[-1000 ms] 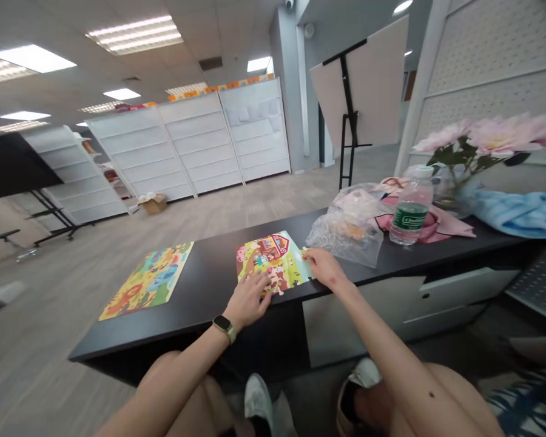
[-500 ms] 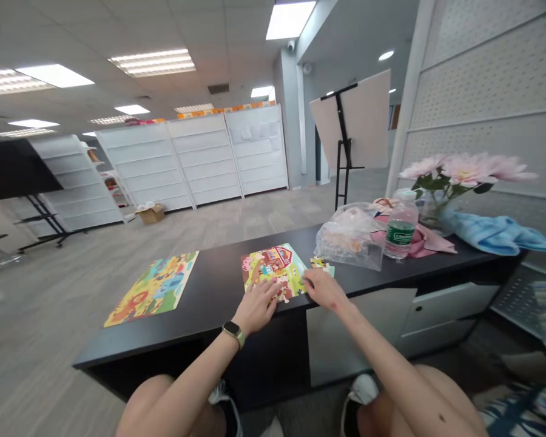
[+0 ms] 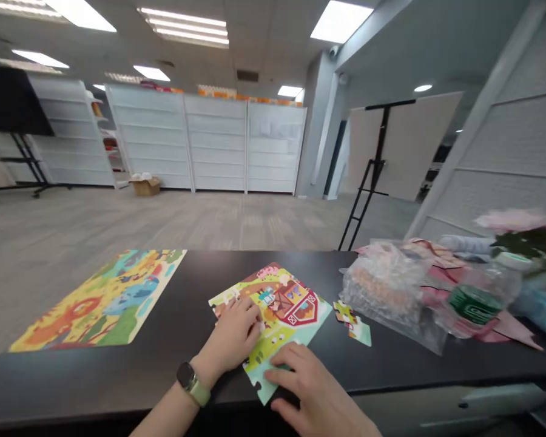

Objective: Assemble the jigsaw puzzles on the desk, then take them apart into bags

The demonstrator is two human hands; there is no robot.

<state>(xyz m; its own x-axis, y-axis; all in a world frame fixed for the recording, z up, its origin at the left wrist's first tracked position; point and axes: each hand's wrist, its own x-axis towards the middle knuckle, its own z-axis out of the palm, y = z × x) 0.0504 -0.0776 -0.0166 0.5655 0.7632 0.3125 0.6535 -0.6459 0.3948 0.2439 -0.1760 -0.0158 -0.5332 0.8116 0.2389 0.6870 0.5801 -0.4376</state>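
A partly assembled farm jigsaw puzzle (image 3: pixel 284 321) lies on the dark tabletop, turned at an angle, with a red barn on its right side and open notches along its near edge. My left hand (image 3: pixel 236 331), with a watch (image 3: pixel 193 383) on the wrist, rests over the puzzle's left part, fingers lying on it. My right hand (image 3: pixel 303 385) is spread at the near corner, fingertips on the pale blue area and thumb below the edge. Several loose puzzle pieces (image 3: pixel 353 323) sit just right of the puzzle.
Another puzzle picture with animals (image 3: pixel 104 303) lies on the left of the tabletop (image 3: pixel 173 376). To the right are a crinkled plastic bag (image 3: pixel 386 285), a water bottle (image 3: pixel 477 303), pink cloth (image 3: pixel 505 337) and flowers (image 3: pixel 523 237). An easel (image 3: pixel 373 164) stands behind.
The farm puzzle has turned clockwise, its barn swinging to the right. My right hand has shifted from its right edge to the near corner. The view has moved closer to the table.
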